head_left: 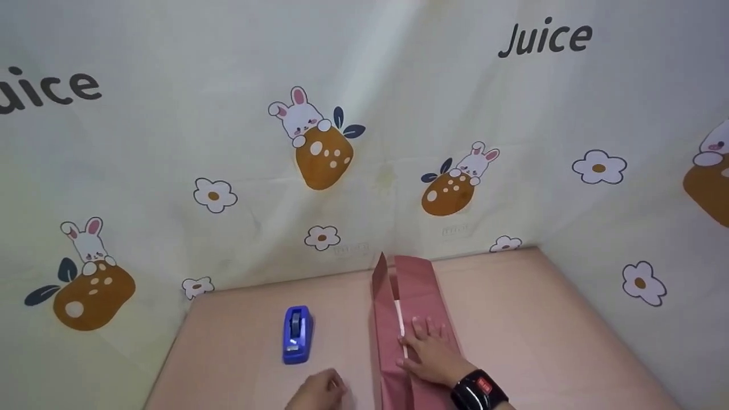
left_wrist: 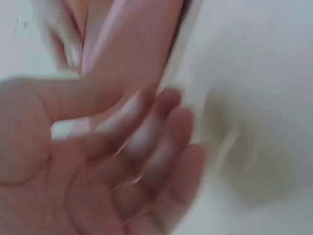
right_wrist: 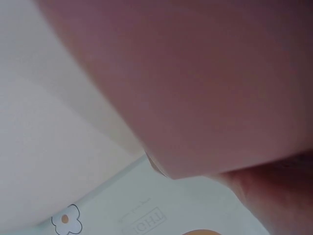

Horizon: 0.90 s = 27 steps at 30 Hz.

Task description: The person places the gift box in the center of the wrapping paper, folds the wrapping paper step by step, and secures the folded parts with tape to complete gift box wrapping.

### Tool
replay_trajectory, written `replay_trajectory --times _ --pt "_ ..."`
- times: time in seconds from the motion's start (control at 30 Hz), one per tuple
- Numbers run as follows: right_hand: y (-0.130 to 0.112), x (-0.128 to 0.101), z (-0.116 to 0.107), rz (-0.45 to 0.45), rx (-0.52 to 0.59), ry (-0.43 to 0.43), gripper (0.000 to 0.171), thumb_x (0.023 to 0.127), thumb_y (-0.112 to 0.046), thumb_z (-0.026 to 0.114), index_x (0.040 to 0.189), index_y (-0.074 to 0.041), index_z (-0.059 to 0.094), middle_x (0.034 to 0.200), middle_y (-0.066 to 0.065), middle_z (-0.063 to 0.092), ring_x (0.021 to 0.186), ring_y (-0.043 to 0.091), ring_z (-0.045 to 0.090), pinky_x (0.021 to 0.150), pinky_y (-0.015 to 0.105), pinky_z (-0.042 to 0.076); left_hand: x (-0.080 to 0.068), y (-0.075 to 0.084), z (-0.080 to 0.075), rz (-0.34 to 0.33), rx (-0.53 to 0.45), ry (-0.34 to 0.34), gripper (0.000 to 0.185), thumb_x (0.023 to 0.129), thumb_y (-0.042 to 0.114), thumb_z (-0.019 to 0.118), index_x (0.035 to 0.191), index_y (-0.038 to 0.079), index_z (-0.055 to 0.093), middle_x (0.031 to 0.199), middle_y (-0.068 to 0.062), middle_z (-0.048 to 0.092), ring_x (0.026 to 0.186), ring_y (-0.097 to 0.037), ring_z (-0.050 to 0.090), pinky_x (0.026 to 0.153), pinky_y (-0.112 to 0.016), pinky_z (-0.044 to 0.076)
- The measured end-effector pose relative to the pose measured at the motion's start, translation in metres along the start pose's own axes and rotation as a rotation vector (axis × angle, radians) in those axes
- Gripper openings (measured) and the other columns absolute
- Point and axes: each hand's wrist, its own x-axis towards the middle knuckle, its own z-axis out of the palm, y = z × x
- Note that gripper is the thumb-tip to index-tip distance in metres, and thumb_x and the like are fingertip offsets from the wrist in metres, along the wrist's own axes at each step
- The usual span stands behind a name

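Note:
A long pink paper wrapping (head_left: 418,285) lies lengthwise on the table, its far end standing loose. Through the gap between its edges shows a narrow white strip (head_left: 400,319). My right hand (head_left: 435,356) presses on the paper with spread fingers, its thumb and a fingertip near that gap. My left hand (head_left: 319,392) is off the paper, nearest to it on the left, with curled fingers and the thumb close to the index finger. Whether anything thin sits between them is too blurred to tell. A blue tape dispenser (head_left: 297,336) stands beyond the left hand.
The pinkish tabletop (head_left: 524,319) reaches back to a pale curtain (head_left: 387,74) printed with rabbits, fruit and flowers. That curtain also hangs along both sides. A black band (head_left: 478,390) sits on the right wrist.

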Motion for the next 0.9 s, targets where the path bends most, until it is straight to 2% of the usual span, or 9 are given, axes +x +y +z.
replay_trajectory --times 0.1,0.13,0.23,0.4,0.47,0.57,0.67,0.77,0.9 --pt "0.0 0.0 0.0 0.001 0.006 -0.005 0.051 0.084 -0.046 0.054 0.12 -0.01 0.054 0.139 0.031 0.031 0.126 0.057 0.023 0.097 0.072 0.015 0.01 -0.01 -0.023 0.022 0.034 0.332 0.011 0.084 0.013 0.057 0.086 0.003 0.052 0.069 -0.004 0.055 0.061 -0.015 0.049 0.053 -0.027 0.038" --pt "-0.001 0.0 0.0 -0.001 0.01 -0.008 0.051 0.085 -0.046 0.054 0.12 -0.01 0.054 0.139 0.031 0.031 0.125 0.057 0.023 0.097 0.072 0.015 0.014 -0.014 -0.031 0.009 0.041 0.414 0.013 0.084 0.013 0.057 0.088 0.002 0.05 0.071 -0.007 0.056 0.062 -0.016 0.051 0.053 -0.028 0.039" --pt "-0.001 0.0 -0.001 -0.001 0.022 -0.016 0.05 0.085 -0.045 0.053 0.12 -0.01 0.054 0.139 0.032 0.031 0.126 0.058 0.022 0.097 0.072 0.014 0.025 -0.027 -0.05 -0.067 0.022 0.542 0.019 0.085 0.012 0.054 0.095 -0.002 0.046 0.079 -0.015 0.059 0.068 -0.022 0.056 0.056 -0.032 0.043" --pt "-0.002 0.001 0.0 -0.009 0.013 -0.009 0.05 0.085 -0.044 0.053 0.12 -0.009 0.053 0.139 0.032 0.031 0.125 0.058 0.022 0.096 0.072 0.014 0.036 -0.043 -0.066 -0.164 0.028 0.546 0.027 0.09 0.016 0.047 0.102 -0.009 0.047 0.094 -0.028 0.06 0.083 -0.034 0.059 0.07 -0.044 0.047" --pt "-0.002 0.001 0.0 -0.015 0.007 -0.002 0.049 0.085 -0.045 0.053 0.119 -0.009 0.054 0.138 0.031 0.032 0.125 0.058 0.023 0.096 0.073 0.014 0.04 -0.049 -0.069 -0.192 0.0 0.53 0.031 0.09 0.019 0.047 0.1 -0.011 0.051 0.093 -0.026 0.06 0.081 -0.032 0.059 0.067 -0.041 0.048" --pt "-0.002 0.001 0.001 -0.013 0.002 -0.002 0.05 0.085 -0.046 0.053 0.12 -0.01 0.053 0.139 0.031 0.032 0.125 0.058 0.023 0.096 0.073 0.014 0.044 -0.058 -0.071 -0.244 -0.162 0.486 0.035 0.089 0.023 0.051 0.098 -0.011 0.055 0.082 -0.018 0.06 0.065 -0.022 0.055 0.055 -0.032 0.046" --pt "0.0 0.001 0.002 -0.005 0.0 -0.004 0.051 0.085 -0.046 0.053 0.121 -0.01 0.053 0.139 0.031 0.031 0.126 0.057 0.022 0.097 0.072 0.014 0.046 -0.065 -0.071 -0.29 -0.379 0.458 0.032 0.087 0.022 0.054 0.093 -0.008 0.057 0.07 -0.006 0.055 0.051 -0.011 0.044 0.046 -0.023 0.039" --pt "0.001 0.001 0.002 -0.004 -0.007 -0.002 0.052 0.085 -0.046 0.053 0.122 -0.01 0.052 0.14 0.03 0.031 0.126 0.057 0.022 0.097 0.072 0.014 0.047 -0.067 -0.07 -0.305 -0.496 0.454 0.025 0.086 0.019 0.056 0.089 -0.005 0.057 0.063 -0.001 0.051 0.048 -0.009 0.042 0.045 -0.022 0.039" --pt "0.001 0.001 0.002 -0.013 -0.018 0.01 0.052 0.084 -0.046 0.054 0.122 -0.01 0.052 0.139 0.031 0.031 0.125 0.058 0.023 0.097 0.072 0.015 0.045 -0.065 -0.071 -0.33 -0.611 0.441 0.02 0.086 0.016 0.056 0.087 -0.004 0.056 0.06 0.0 0.05 0.052 -0.011 0.05 0.051 -0.026 0.048"
